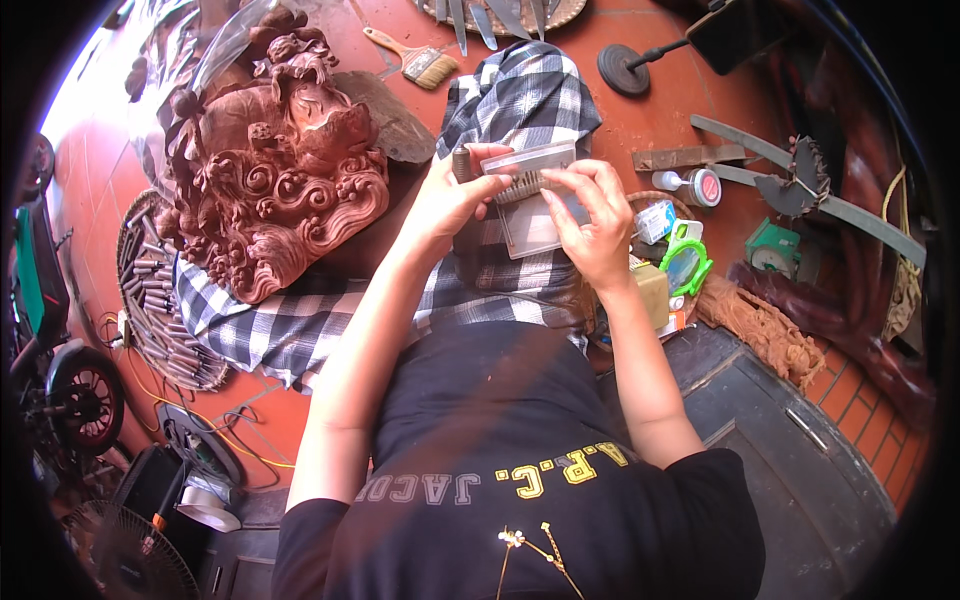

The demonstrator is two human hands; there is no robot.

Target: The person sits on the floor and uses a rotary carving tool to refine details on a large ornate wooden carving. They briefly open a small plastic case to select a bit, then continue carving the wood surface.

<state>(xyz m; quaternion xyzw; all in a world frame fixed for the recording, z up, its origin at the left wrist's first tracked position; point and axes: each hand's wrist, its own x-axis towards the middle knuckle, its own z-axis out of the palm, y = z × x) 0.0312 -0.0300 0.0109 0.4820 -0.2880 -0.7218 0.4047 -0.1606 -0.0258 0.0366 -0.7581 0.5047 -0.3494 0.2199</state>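
My left hand (447, 205) grips a small clear plastic case (533, 238), its lid swung open, above my lap. Several small thin metal pieces, which look like bits, stand in a row inside. A dark ridged rod (461, 164) sticks up beside my left thumb; how it is held is hidden. Bent over the case's right side, my right hand (600, 230) has thumb and fingers closed at its edge. Whether a small piece is between those fingertips is too small to tell. Black-and-white checked cloth (530, 85) covers my legs beneath the case.
A large reddish wood carving (280, 170) stands at the left, beside a round basket of chisels (165, 290). A brush (425, 65) lies ahead on the tiled floor. On the right are a basket with a green-rimmed magnifier (685, 265), a small jar (704, 187) and a smaller carving (760, 325).
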